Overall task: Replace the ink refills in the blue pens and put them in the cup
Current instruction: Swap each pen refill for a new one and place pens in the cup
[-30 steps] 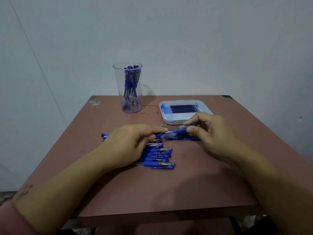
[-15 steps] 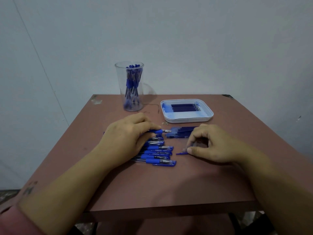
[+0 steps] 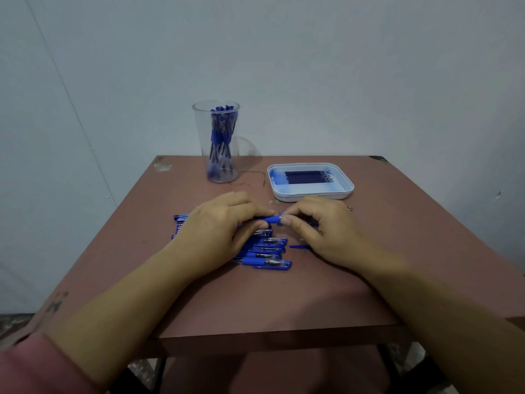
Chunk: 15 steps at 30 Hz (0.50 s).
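unscrewing tip of one blue pen (image 3: 270,219), both hands on it, just in front of the refill tray (image 3: 348,189).
left hand (image 3: 218,226) grips barrel, right hand (image 3: 318,223) pinches tip end; next likely pull old refill. cup (image 3: 217,143) left of tray, pen pile (image 3: 267,251) in front.

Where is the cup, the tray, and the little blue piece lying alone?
cup (image 3: 202,143), head view, clear left wall.
tray (image 3: 312,196), head view, white front rim.
little blue piece (image 3: 298,246), head view, its middle.
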Motion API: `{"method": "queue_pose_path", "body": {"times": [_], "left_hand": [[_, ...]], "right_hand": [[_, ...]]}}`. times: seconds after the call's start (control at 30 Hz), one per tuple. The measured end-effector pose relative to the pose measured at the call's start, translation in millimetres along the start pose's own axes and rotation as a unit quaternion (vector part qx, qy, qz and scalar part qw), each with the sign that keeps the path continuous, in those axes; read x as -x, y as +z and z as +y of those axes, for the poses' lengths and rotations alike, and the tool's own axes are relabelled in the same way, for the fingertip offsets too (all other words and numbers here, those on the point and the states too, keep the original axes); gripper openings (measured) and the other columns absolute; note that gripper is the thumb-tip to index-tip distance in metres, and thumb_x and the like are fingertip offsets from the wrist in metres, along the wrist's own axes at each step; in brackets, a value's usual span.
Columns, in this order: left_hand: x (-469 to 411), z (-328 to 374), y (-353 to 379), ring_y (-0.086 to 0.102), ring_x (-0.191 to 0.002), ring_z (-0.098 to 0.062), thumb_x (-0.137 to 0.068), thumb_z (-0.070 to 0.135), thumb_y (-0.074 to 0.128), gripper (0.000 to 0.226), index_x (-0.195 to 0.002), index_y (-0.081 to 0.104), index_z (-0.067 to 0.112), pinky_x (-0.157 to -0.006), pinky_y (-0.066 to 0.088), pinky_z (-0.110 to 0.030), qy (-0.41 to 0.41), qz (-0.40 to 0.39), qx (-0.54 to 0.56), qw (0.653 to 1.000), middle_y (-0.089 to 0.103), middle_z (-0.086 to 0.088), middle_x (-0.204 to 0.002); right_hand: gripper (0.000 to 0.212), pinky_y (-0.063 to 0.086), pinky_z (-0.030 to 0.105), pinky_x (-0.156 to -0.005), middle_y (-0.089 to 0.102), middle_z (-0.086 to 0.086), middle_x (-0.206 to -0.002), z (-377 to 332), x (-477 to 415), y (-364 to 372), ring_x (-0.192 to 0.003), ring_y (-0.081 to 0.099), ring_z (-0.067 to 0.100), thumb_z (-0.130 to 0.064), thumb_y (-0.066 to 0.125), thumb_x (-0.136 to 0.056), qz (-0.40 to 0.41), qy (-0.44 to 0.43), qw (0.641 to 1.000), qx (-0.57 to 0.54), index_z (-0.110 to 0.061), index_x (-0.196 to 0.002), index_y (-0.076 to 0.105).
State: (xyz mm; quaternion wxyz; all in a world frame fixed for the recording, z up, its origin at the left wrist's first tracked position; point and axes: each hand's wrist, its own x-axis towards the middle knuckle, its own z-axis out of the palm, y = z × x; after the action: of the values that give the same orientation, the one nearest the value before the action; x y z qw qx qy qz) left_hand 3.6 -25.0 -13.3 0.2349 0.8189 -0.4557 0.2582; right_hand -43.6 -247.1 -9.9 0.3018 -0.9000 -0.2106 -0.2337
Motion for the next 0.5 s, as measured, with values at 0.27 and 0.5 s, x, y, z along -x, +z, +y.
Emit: {"method": "queue_pose_path", "body": {"times": [0.27, 0.5], "left_hand": [[0.4, 2.8, 0.9, 0.060, -0.087, -0.008, -0.096, 0.041, 0.047, 0.036, -0.114, 0.071, 0.022, -0.073, 0.055, -0.034, -0.008, -0.005, 0.012, 1.000, 0.066, 0.009, -0.096], [0.3, 1.9, 1.6, 0.060, -0.088, -0.008, -0.096, 0.041, 0.049, 0.035, -0.114, 0.071, 0.022, -0.073, 0.055, -0.034, -0.011, -0.005, 0.016, 1.000, 0.067, 0.009, -0.097]], "right_hand": [[0.011, 0.045, 0.018, -0.065, 0.066, -0.012, -0.080, -0.1, 2.1, -0.6, -0.075, 0.058, 0.006, -0.029, 0.065, -0.088, 0.008, -0.003, 1.000, 0.003, -0.020, -0.091, 0.071], [0.015, 0.040, 0.010, -0.065, 0.060, -0.019, -0.076, 0.8, 1.2, -0.8, -0.072, 0.055, -0.001, -0.032, 0.063, -0.087, 0.012, -0.021, 1.000, 0.016, -0.021, -0.092, 0.071]]}}
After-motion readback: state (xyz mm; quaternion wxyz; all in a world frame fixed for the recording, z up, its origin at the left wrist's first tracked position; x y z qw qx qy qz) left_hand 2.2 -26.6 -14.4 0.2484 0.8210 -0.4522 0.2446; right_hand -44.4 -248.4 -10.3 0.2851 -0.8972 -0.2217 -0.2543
